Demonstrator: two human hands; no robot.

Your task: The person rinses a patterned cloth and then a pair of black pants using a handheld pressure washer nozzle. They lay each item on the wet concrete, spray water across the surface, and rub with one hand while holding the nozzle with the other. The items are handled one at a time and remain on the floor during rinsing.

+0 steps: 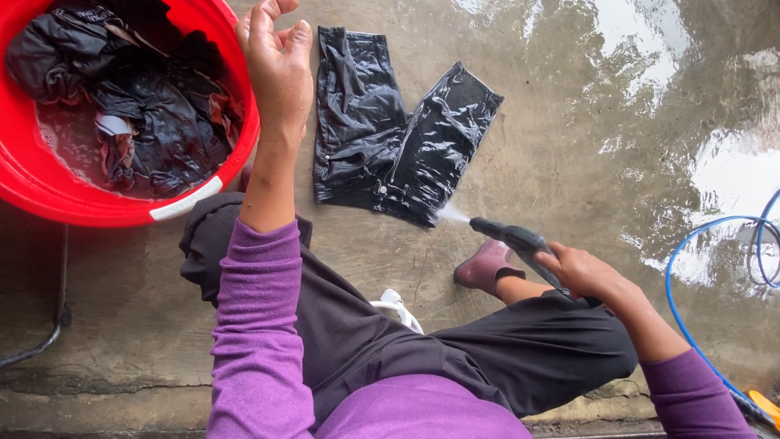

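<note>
the right hand is wrapped tight around the handle of a black spray gun. the fingers are closed on it. the nose of the spray gun points away from the hand, and a thin white jet of water comes out and hits the bottom edge of the wet black pants. the pants lie flat on the wet concrete floor, a little way past the tip of the gun, with nothing between them but the water.

just under the gun, close to the right hand, sits a dark pink boot. behind the right wrist a blue hose loops over the floor.

the left hand is up in the air and holds nothing. its fingers are loose and a bit curled. it hangs by the rim of the red tub, between the tub and the pants. the tub holds soapy water and a pile of dark wet clothes. the left arm covers part of the tub's edge.

both arms wear purple sleeves. near the person's knees, below the pants, a small white thing peeks out; i cannot tell what it is.
</note>
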